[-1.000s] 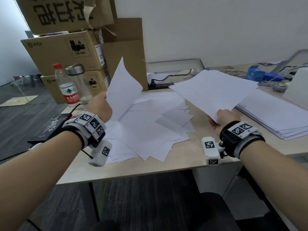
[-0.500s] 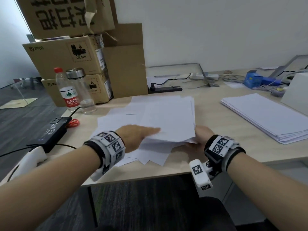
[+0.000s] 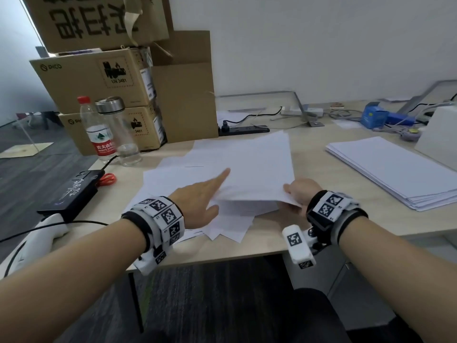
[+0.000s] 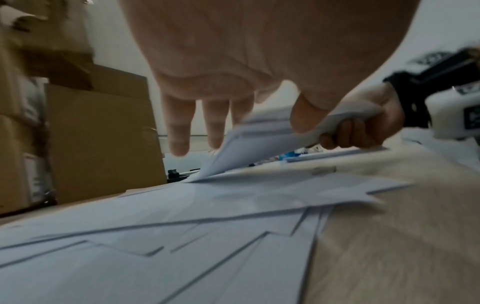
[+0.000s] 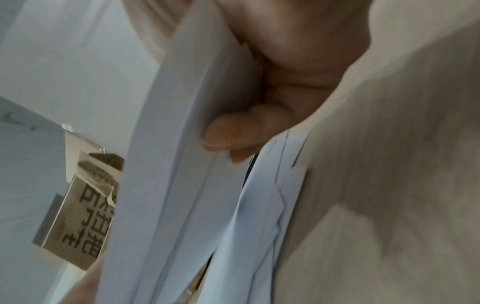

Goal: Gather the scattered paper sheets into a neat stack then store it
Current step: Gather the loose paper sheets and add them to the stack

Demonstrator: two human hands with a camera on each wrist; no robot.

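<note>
- While the right hand (image 3: 300, 193) pinches the near right corner of a lifted bundle of sheets (image 3: 257, 169), thumb on top, fingers curled beneath, its far edge rests on the scattered sheets (image 3: 230, 224).
- Left hand (image 3: 197, 194): fingers straight, reaching over the bundle's left edge, gripping nothing.
- Scattered sheets lie fanned on the desk (image 3: 272, 243), under and left of the bundle; left hand nearer.
- Bundle's long axis runs away from the person.

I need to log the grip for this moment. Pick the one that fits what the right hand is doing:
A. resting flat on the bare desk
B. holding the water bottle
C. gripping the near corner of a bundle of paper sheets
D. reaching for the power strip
C: the right hand has its thumb on top and fingers curled under the corner of the bundle of paper sheets, lifting it off the desk.
</note>
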